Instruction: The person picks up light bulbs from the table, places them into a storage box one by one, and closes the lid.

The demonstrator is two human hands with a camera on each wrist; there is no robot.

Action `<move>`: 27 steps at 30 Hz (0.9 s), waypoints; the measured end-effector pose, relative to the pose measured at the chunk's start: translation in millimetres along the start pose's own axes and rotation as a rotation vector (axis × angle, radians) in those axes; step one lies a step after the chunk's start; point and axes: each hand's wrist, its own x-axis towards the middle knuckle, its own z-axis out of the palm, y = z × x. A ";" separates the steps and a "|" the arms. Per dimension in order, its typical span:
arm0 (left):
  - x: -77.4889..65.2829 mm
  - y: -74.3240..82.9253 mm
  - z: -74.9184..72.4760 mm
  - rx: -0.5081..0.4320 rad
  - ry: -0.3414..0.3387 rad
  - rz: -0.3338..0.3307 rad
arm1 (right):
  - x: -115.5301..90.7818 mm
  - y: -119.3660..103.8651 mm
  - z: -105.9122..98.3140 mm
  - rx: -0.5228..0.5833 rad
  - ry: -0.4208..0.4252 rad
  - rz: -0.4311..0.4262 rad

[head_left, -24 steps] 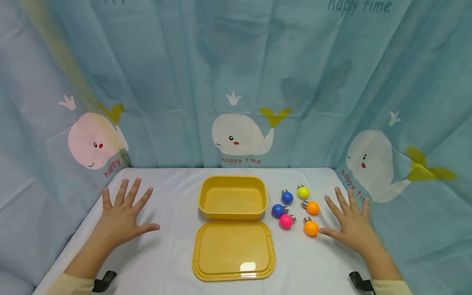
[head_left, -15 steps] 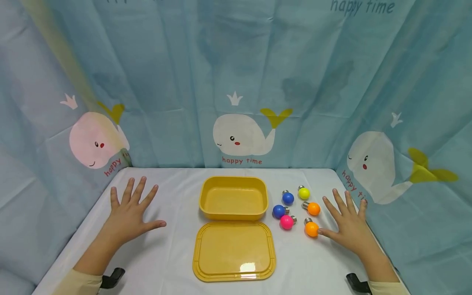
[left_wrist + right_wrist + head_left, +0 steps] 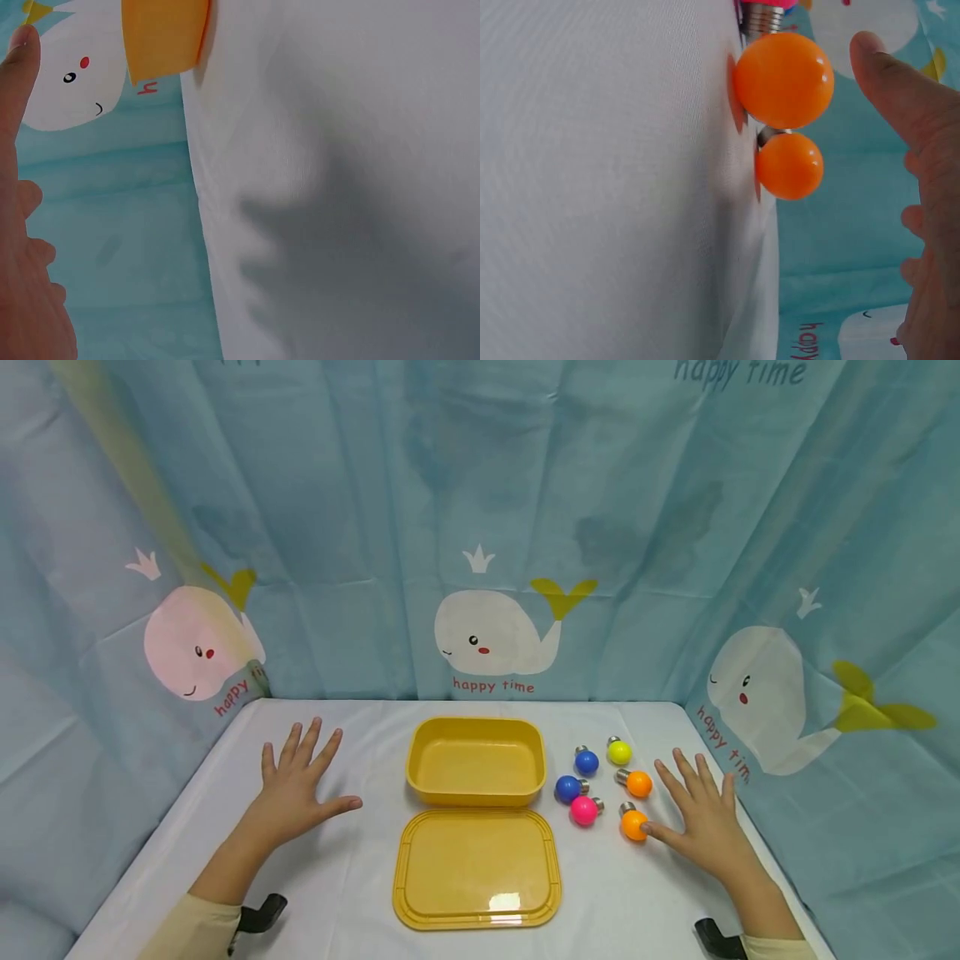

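My left hand [image 3: 292, 789] hovers over the left part of the table, fingers spread and holding nothing; its shadow falls on the cloth in the left wrist view. On the right, my right hand [image 3: 705, 818] is spread too, with nothing in it. Its thumb tip overlaps the nearest orange light bulb [image 3: 632, 826] in the head view; in the right wrist view the thumb [image 3: 889, 75] stands apart from that bulb [image 3: 784, 81]. A second orange bulb [image 3: 639, 784], a yellow bulb [image 3: 619, 752], two blue bulbs [image 3: 587, 764] and a pink bulb [image 3: 582, 811] lie close by.
A yellow plastic box [image 3: 476, 797] stands mid-table, left of the bulbs. Its flat yellow lid [image 3: 476, 868] lies just in front. White cloth [image 3: 337, 893] covers the table, and blue whale-print curtains [image 3: 337, 527] enclose the back and both sides.
My left hand has moved right, toward the yellow box. My right hand has shifted slightly left, its thumb now overlapping the near orange bulb in the head view. Bulbs, box and lid stay put.
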 end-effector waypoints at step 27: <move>30.0 47.7 40.8 -0.549 -0.065 -0.055 | -3.7 -0.3 11.8 0.355 -0.028 0.062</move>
